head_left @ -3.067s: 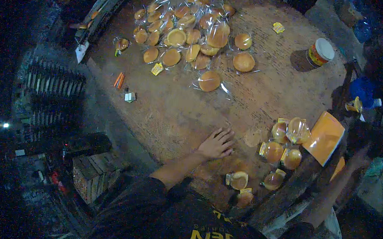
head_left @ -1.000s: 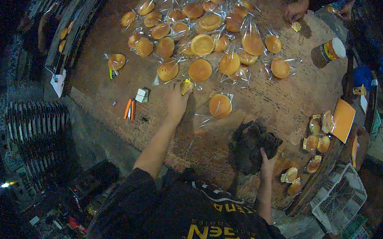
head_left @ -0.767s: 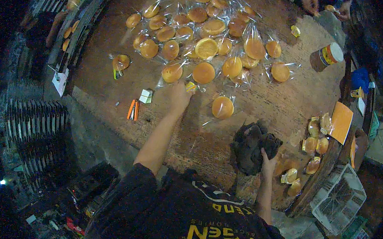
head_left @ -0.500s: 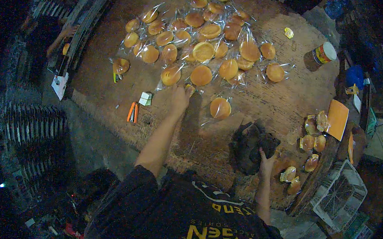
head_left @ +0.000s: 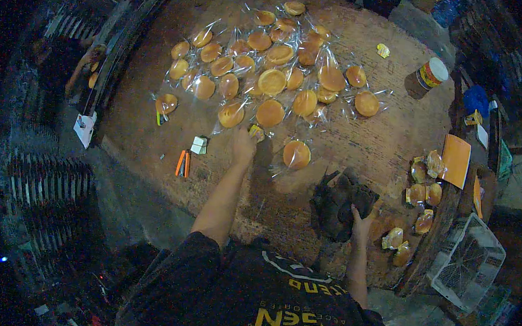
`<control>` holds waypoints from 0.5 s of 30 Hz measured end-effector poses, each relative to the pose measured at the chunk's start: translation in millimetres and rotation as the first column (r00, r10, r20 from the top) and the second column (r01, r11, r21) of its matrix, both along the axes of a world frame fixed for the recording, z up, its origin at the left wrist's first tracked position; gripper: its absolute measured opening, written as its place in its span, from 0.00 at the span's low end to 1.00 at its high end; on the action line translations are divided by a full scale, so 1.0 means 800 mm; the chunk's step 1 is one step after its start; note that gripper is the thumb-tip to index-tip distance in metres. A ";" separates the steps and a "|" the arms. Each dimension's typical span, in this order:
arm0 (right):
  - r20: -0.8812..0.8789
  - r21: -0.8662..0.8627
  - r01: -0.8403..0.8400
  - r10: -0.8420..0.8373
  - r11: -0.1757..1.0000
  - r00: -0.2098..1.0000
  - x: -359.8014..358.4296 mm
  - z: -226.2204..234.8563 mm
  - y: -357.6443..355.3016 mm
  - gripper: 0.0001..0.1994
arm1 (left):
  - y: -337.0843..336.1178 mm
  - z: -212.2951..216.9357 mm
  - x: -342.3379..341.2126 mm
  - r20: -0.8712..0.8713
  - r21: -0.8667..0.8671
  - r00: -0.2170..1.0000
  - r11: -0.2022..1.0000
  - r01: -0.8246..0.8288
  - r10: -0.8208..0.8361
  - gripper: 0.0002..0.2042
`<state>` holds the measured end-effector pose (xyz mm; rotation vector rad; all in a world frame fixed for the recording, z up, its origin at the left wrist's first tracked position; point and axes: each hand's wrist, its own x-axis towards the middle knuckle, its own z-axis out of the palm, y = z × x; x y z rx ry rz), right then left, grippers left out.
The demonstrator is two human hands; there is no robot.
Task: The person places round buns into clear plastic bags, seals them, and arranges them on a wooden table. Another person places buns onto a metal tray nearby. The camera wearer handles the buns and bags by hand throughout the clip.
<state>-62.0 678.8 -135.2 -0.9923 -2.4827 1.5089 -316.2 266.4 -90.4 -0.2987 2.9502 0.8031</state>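
My left hand [head_left: 243, 147] reaches over the table, its fingers closed on a small yellow printed slip [head_left: 256, 132]. Just beyond it lies a round golden bun [head_left: 270, 113] in clear plastic wrap, with another wrapped bun [head_left: 231, 114] to its left. A single wrapped bun [head_left: 296, 154] sits nearer me, between my two hands. On the right, my right hand [head_left: 362, 221] grips the edge of a dark, crumpled bundle [head_left: 335, 206], thumb on top; its material is hard to make out. Many more wrapped buns [head_left: 272, 82] cover the far middle of the table.
Orange-handled cutter [head_left: 183, 163] and a pale small block [head_left: 198, 145] lie left. At right are smaller wrapped buns [head_left: 417, 194], an orange envelope [head_left: 456, 161], a round tub [head_left: 433, 73] and a white crate [head_left: 469, 262] beyond the edge. Another person's arm [head_left: 80, 71] shows far left.
The whole view has shifted slightly, so the table's things sit a little lower. Both my hands keep their holds. At far left, the other person's arm has moved and a rounded thing shows at their hand.
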 end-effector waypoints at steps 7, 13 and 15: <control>-0.017 -0.009 0.001 -0.001 1.000 1.000 -0.003 0.006 0.001 0.53 | -0.013 -0.026 -0.024 0.123 0.029 0.991 0.998 0.048 -0.051 0.26; 0.023 -0.003 0.025 -0.025 1.000 0.999 0.000 0.010 0.002 0.52 | -0.021 -0.062 -0.033 0.197 0.025 0.972 0.992 0.127 -0.129 0.24; 0.066 0.201 -0.019 0.006 0.979 0.998 0.000 0.013 0.002 0.53 | -0.019 -0.059 -0.026 0.111 0.071 0.987 0.991 0.112 -0.120 0.24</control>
